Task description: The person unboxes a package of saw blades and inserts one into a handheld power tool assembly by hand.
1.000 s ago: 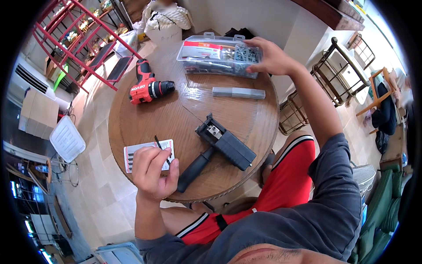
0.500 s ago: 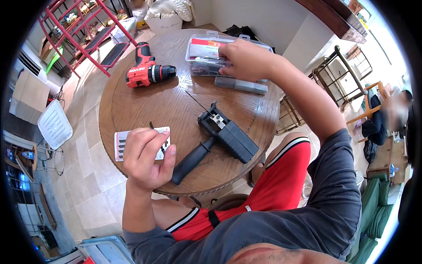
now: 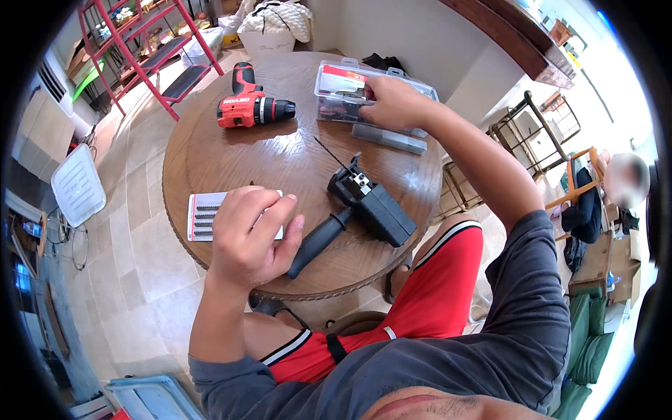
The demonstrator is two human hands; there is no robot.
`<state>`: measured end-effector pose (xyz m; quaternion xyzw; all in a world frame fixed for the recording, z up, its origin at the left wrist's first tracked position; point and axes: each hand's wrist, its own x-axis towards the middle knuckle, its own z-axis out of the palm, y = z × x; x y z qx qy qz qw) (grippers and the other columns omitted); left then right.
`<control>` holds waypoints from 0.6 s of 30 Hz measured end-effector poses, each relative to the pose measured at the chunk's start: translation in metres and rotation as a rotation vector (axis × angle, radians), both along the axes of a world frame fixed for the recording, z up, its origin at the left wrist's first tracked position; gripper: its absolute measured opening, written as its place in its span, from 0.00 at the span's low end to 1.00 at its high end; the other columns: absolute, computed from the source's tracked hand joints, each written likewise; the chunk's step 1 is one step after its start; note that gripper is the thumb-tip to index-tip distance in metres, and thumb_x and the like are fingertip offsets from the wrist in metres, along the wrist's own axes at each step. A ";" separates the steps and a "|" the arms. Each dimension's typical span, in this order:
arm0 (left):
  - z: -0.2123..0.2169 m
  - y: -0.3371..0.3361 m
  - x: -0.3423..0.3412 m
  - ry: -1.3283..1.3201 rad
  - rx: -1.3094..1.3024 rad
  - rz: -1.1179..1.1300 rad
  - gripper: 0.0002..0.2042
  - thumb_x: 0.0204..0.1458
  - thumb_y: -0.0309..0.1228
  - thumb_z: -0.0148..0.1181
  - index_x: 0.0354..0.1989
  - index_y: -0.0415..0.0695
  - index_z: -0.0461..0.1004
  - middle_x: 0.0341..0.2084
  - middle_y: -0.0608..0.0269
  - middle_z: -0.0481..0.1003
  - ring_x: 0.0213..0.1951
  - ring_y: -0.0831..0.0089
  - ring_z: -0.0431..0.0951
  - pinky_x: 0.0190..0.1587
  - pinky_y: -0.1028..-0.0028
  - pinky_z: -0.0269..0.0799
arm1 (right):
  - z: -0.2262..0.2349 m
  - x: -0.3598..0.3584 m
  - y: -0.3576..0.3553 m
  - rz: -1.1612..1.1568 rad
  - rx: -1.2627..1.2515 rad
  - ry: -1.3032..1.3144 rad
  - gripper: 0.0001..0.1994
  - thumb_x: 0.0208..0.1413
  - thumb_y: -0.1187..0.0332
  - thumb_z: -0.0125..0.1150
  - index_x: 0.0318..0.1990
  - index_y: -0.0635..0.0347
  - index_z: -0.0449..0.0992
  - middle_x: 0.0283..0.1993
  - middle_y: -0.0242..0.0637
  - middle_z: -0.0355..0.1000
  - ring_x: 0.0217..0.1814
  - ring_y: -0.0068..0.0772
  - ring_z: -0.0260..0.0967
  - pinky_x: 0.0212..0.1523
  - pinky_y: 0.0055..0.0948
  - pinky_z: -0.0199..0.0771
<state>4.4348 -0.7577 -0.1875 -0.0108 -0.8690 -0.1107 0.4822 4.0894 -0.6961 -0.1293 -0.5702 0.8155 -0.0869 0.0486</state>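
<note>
Outstretched, the right hand (image 3: pixel 395 102) bends over one organizer case (image 3: pixel 339 108) while the left hand (image 3: pixel 246 231) curls above one blade card (image 3: pixel 204 218), both grips hard to tell!

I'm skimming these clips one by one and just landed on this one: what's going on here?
Someone is seated at a round wooden table, working bare-handed. The right hand is at a clear plastic case; what its fingers grip is hidden. The left hand, half curled, partly covers a white card with dark pieces on it; whether it holds anything is unclear. A black handled tool and a red-and-black drill lie on the table.
</note>
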 end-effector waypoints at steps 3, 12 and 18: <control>0.000 0.001 0.001 -0.008 -0.004 -0.003 0.14 0.46 0.23 0.76 0.43 0.39 0.83 0.36 0.56 0.78 0.37 0.55 0.81 0.40 0.60 0.79 | -0.001 0.006 -0.001 0.046 -0.087 0.011 0.22 0.64 0.53 0.71 0.39 0.69 0.79 0.39 0.56 0.80 0.44 0.56 0.78 0.49 0.46 0.77; 0.001 0.003 0.000 -0.026 -0.021 -0.008 0.13 0.46 0.20 0.74 0.41 0.38 0.82 0.36 0.55 0.80 0.36 0.54 0.81 0.38 0.60 0.78 | 0.012 -0.036 -0.002 0.026 -0.243 -0.433 0.12 0.68 0.65 0.73 0.44 0.67 0.86 0.35 0.28 0.80 0.37 0.19 0.72 0.40 0.27 0.74; 0.000 0.005 0.001 -0.050 -0.037 0.000 0.14 0.45 0.21 0.74 0.42 0.38 0.83 0.36 0.55 0.79 0.37 0.54 0.81 0.39 0.60 0.79 | 0.007 -0.094 0.024 -0.008 -0.306 -0.491 0.14 0.69 0.60 0.72 0.42 0.66 0.86 0.34 0.28 0.79 0.38 0.19 0.70 0.42 0.27 0.73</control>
